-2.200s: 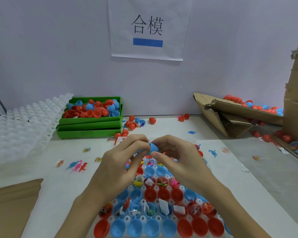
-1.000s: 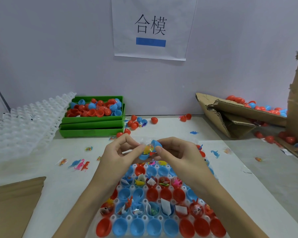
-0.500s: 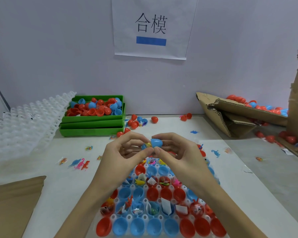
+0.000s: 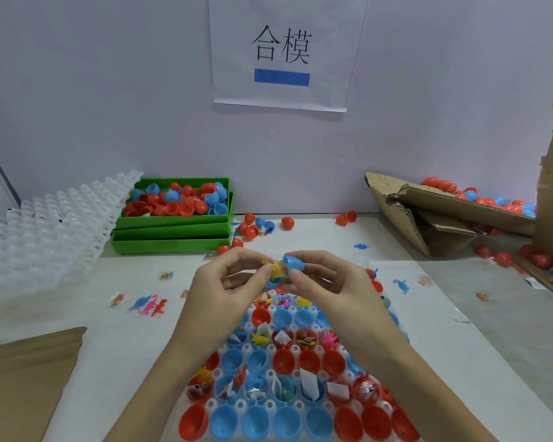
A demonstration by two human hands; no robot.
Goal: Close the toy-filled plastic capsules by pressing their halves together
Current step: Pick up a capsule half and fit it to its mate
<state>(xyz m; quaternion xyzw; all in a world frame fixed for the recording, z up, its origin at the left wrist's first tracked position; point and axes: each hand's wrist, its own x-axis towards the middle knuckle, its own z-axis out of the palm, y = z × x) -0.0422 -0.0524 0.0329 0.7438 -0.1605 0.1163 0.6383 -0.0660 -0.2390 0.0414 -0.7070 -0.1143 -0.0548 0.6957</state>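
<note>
Right hand: your right hand (image 4: 328, 283) pinches the blue capsule half (image 4: 293, 262) between thumb and fingertips, open rim turned toward the other hand.
Left hand: your left hand (image 4: 227, 287) pinches the bagged yellow toy (image 4: 276, 271) at its left end, fingers curled round it.
Change: half a second ago the halves sat nearly together; now they stand apart, with the toy bulging out between them (the second half is barely visible, low behind your thumbs).
Meaning: this capsule is not closed; I judge the toy needs tucking fully inside before you press again, or the wrapper may jam the seam.
Tray: the white cell tray (image 4: 270, 349) lies just below your hands, rows of red and blue halves, many holding toys.
Beyond: the green bin (image 4: 173, 232) of loose halves sits at the far left, well apart.
</note>
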